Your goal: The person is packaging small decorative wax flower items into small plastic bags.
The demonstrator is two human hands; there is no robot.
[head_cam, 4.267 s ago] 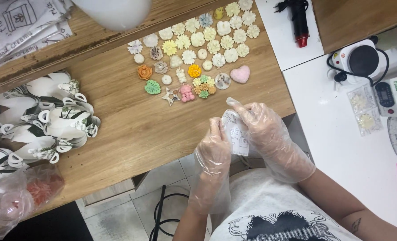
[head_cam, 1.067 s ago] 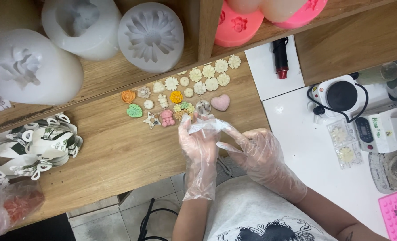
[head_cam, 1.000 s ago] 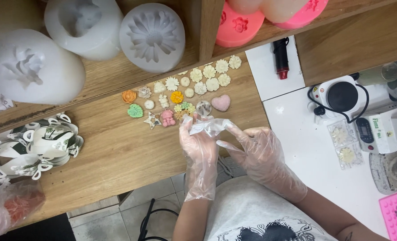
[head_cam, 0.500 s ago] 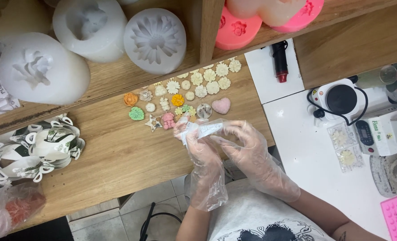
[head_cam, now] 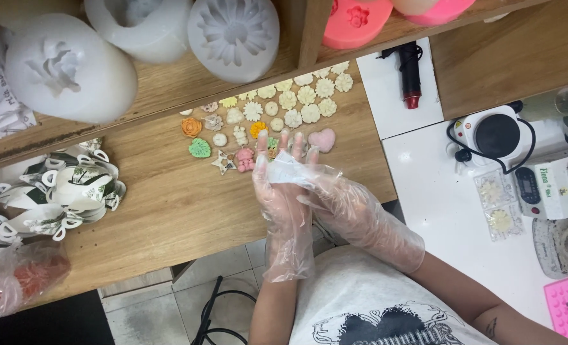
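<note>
The left hand (head_cam: 282, 191) and right hand (head_cam: 344, 204), both in thin clear gloves, are gripping a small clear plastic bag (head_cam: 288, 170) between them. Just beyond the fingertips, small moulded flower pieces (head_cam: 277, 115) are lying unpacked on the wooden desk (head_cam: 169, 204); bagging appears barely begun.

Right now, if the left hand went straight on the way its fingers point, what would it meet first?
Probably the small moulded pieces on the wooden table, just past the left hand fingertips; its height above them is unclear.
</note>
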